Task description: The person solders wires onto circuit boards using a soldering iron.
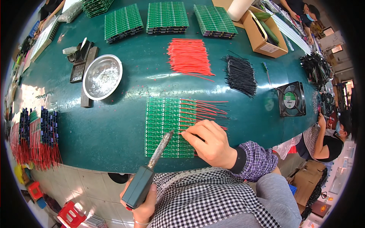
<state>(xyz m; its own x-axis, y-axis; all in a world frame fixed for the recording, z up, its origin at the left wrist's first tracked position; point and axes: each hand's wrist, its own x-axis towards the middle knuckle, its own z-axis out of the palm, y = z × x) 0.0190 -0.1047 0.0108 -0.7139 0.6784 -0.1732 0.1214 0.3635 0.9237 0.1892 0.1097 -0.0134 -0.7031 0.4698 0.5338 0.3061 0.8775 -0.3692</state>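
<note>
A: What is each hand doing at lower centre of the frame?

B: The left hand (pixel 141 205) is gripping a soldering iron (pixel 148 173), fingers wrapped tight around its dark handle, the tip reaching up onto the green board panel (pixel 167 127). The right hand (pixel 211 142) is resting on the panel's right edge, fingertips pinched narrow on a red wire (pixel 190 133) just beside the iron's tip.

A: Where is the panel lying?

B: It is lying flat on the green table (pixel 114 125), centre of the frame, just above the person's checked sleeves.

A: How far along is the wiring looking?

B: As a judgement: the upper rows are already carrying red wires (pixel 207 108) fanning out to the right, with a few dark ones among them. The rows below the fingers are showing no wires, so roughly the lower half seems left. Whether each upper joint is finished cannot be told.

A: And the supplies?

B: A loose red bundle (pixel 189 57) is lying above the panel at upper centre, a black bundle (pixel 240 75) to its right. Three board stacks (pixel 167 17) are waiting along the top edge. A steel bowl (pixel 102 77) is sitting at upper left, a small fan (pixel 291 99) at right, and wired boards (pixel 36 136) are standing at the left edge.
</note>
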